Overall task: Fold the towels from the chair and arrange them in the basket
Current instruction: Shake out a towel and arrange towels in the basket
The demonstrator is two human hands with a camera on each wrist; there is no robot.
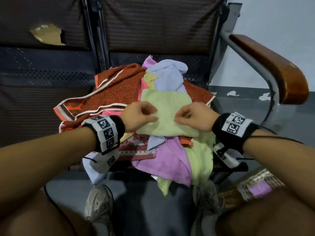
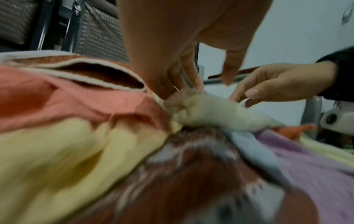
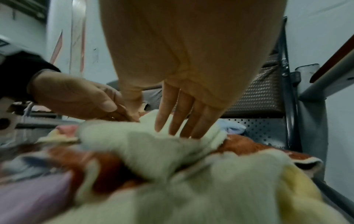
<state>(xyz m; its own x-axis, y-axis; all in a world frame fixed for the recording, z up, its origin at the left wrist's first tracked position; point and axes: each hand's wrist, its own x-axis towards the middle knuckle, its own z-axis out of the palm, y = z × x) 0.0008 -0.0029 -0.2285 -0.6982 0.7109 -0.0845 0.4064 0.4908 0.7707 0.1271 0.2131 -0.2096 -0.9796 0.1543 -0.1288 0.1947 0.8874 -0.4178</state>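
Left hand [image 1: 139, 115] and right hand [image 1: 196, 116], fingers curled, each pinching the near edge of the light green towel [image 1: 167, 106]. Towel spread between and beyond both hands atop the towel pile [image 1: 172, 160] on the chair [image 1: 196, 72]. Basket [image 1: 255, 186] low beside the right forearm.

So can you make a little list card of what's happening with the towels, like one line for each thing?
place: chair seat piled with towels
towel being folded: light green towel on top of the pile
left hand: pinches the green towel's near edge
right hand: pinches the same edge, close beside the left
biggest towel: rust-red towel under the others
other colours: purple towel, pale blue towel
basket: on the floor at lower right, something purple inside
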